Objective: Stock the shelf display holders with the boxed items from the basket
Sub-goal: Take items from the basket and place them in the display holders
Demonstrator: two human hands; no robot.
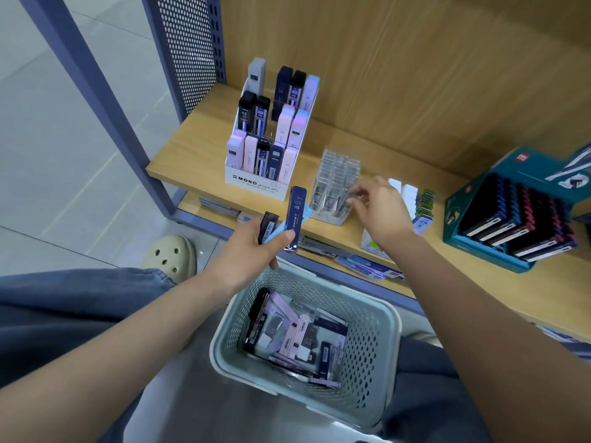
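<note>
Wood shelf [198,148]; grey tiled floor [48,139]

Pale tiled floor [48,139]; wooden shelf [198,148], wood-grain back panel [415,75]; blue perforated metal upright [188,43].

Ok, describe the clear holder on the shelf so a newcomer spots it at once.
On the wooden shelf, find the white tiered MONO display packed with boxes. Immediately to its right stands the clear holder, with the right hand at its front. It alone is see-through plastic; the displays beside it are opaque.
</note>
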